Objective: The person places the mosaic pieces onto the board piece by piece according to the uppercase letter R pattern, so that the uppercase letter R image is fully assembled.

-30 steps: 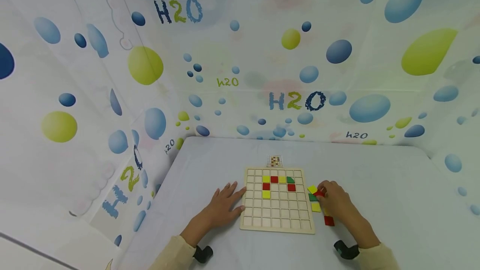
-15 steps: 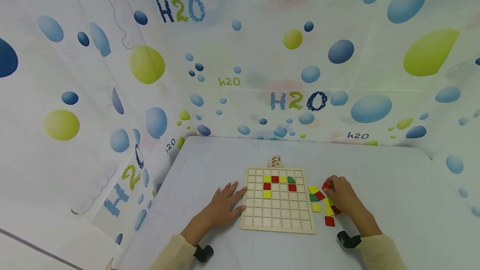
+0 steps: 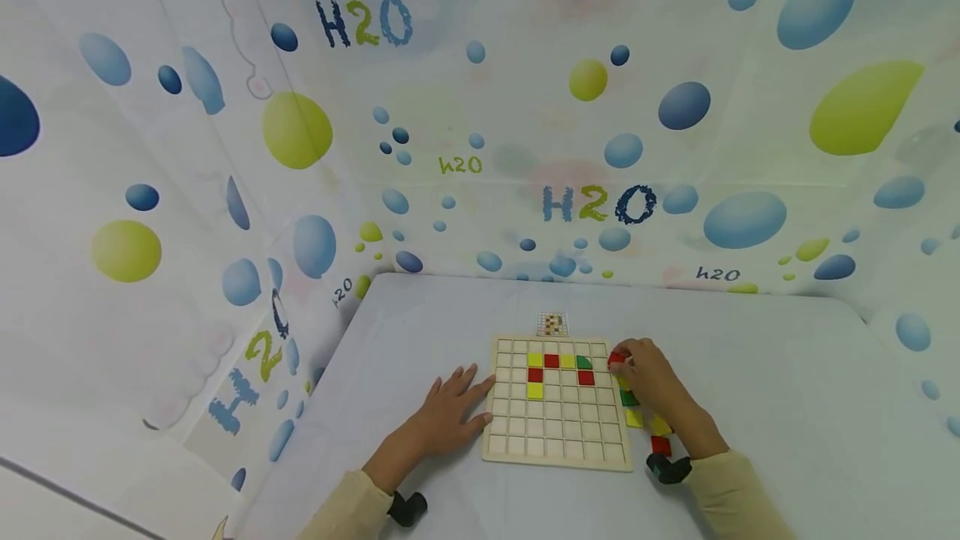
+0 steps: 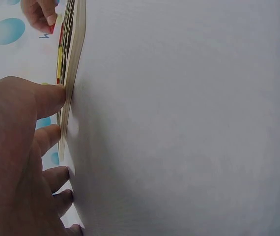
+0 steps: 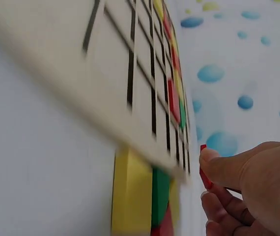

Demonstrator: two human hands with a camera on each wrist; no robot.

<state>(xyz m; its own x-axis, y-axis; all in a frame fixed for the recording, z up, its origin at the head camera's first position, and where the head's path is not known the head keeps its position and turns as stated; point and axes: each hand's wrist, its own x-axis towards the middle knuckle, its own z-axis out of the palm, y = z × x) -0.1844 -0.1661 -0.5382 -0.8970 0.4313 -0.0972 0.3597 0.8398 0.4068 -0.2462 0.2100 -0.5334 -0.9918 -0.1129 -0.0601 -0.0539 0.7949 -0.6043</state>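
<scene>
A wooden grid board (image 3: 555, 440) lies on the table with several yellow and red tiles and one green tile in its cells. The left hand (image 3: 447, 415) rests flat at the board's left edge, fingers spread; in the left wrist view that hand (image 4: 17, 142) touches the board's side (image 4: 76, 49) with thumb and a finger. Between thumb and fingers the right hand (image 3: 651, 380) pinches a red tile (image 3: 617, 359) at the board's upper right edge. The right wrist view shows this hand (image 5: 258, 187) holding the red tile (image 5: 205, 169) above table level.
A small printed pattern card (image 3: 552, 324) lies behind the board. Loose tiles lie right of the board, among them a green tile (image 3: 628, 398), a yellow tile (image 3: 634, 418) and a red tile (image 3: 661, 445). A patterned sheet (image 3: 510, 107) hangs behind the table.
The right hand picked up a red tile from among the loose ones and carried it left to the board's right edge. The left hand has stayed in place.
</scene>
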